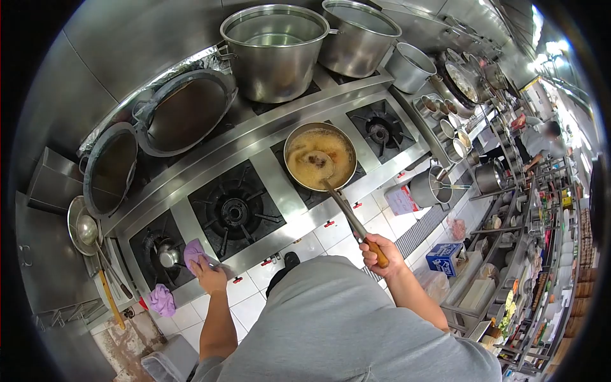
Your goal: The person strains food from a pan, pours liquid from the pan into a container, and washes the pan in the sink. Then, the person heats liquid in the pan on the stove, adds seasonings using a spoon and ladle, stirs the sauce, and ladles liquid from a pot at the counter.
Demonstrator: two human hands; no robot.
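My right hand (382,254) is closed around the wooden end of a long-handled ladle (347,210). Its bowl dips into a round pan (288,175) of foamy, golden-brown liquid on a burner; whether the pan's own handle lies in my grip too, I cannot tell. At the left end of the stove, my left hand (209,276) grips a purple cloth (194,251), its fingers partly hidden. Close beside that cloth, a small metal pot (168,256) sits on the burner. A second purple cloth (162,300) hangs at the stove's front edge.
Two large stockpots (273,70) stand behind the stove, right of two wide dark pans (188,114). A strainer (83,223) and a yellow-handled tool (111,299) are at far left. Shelving (509,254) lines the right, where another person (541,140) stands farther off.
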